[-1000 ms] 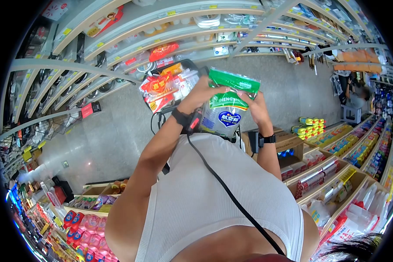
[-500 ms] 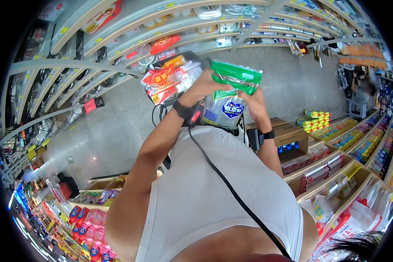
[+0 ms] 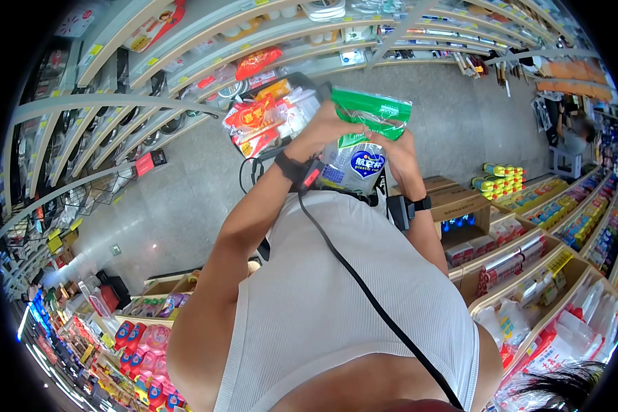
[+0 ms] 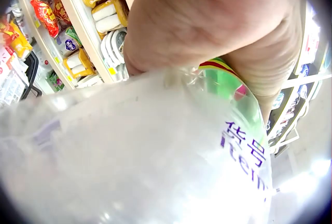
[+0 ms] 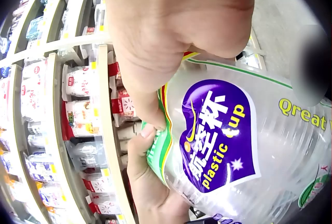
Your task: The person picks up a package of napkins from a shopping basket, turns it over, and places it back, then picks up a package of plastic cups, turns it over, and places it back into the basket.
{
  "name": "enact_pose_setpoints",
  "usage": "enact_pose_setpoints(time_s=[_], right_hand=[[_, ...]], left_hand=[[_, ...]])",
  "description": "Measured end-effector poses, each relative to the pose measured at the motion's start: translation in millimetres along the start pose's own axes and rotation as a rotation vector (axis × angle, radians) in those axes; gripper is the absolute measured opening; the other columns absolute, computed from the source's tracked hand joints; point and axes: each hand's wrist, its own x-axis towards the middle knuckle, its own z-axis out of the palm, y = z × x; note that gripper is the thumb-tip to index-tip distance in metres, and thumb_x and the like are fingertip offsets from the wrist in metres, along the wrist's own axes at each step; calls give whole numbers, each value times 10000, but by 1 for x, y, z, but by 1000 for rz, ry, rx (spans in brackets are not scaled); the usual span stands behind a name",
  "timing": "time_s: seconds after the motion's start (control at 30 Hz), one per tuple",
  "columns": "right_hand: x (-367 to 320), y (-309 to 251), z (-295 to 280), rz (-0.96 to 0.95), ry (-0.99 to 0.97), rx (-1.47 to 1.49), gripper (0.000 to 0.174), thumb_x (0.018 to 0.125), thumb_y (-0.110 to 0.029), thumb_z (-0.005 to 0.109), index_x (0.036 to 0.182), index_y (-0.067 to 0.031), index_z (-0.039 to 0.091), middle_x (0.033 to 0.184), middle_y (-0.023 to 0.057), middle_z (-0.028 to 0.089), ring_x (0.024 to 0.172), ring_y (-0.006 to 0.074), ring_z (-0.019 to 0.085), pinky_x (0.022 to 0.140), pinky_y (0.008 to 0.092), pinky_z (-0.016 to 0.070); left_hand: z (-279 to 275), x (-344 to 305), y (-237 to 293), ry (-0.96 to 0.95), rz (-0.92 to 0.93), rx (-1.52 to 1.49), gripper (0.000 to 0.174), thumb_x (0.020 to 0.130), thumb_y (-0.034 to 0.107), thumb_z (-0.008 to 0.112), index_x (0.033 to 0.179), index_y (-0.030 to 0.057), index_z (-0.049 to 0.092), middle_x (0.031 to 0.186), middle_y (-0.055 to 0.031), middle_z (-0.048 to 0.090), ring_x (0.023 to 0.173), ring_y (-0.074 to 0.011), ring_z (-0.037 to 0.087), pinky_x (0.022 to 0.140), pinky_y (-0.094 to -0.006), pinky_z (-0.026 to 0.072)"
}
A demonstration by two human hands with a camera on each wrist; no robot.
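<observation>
I see the left hand (image 3: pixel 324 129) and right hand (image 3: pixel 399 154) both pinching the green band (image 3: pixel 384 108) of the cup bag (image 3: pixel 365 165), just in front of the white shirt (image 3: pixel 364 268). A hard pull there could, I judge, tear it and spill cups (image 5: pixel 285 156) onto the floor (image 3: pixel 185 196).

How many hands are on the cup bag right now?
2: the left hand on the left side of the cup bag, the right hand on its right side.
</observation>
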Motion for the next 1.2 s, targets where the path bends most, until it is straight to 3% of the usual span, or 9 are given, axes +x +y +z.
enact_pose_setpoints(time_s=[0.77,0.87,0.93,1.2], right_hand=[[-3,8,-12,26,70,102,267,753,17,735,996,42,629,917,91,673,756,129,638,645,253,507],[-5,5,-13,38,58,88,282,761,0,737,1019,35,629,933,92,673,791,130,637,670,262,509],[-5,1,-16,27,1,4,309,785,13,692,1070,49,579,993,109,653,879,162,638,758,275,512],[0,9,-23,50,-66,134,359,801,-39,704,1121,60,573,1034,123,647,876,170,640,752,287,516]], left_hand=[[19,9,-2,-13,-60,-4,326,743,-10,733,1056,-17,646,987,-83,684,864,-136,640,768,-268,503],[17,10,-8,-22,-54,-15,321,743,-15,728,1053,-15,646,985,-82,684,864,-137,641,772,-268,503],[15,9,-10,-27,-45,-9,321,743,-17,727,1053,-12,646,985,-80,684,865,-137,641,774,-268,502],[14,4,-8,26,1,-82,356,730,-62,707,1073,7,640,1003,-70,679,881,-139,640,787,-282,506]])
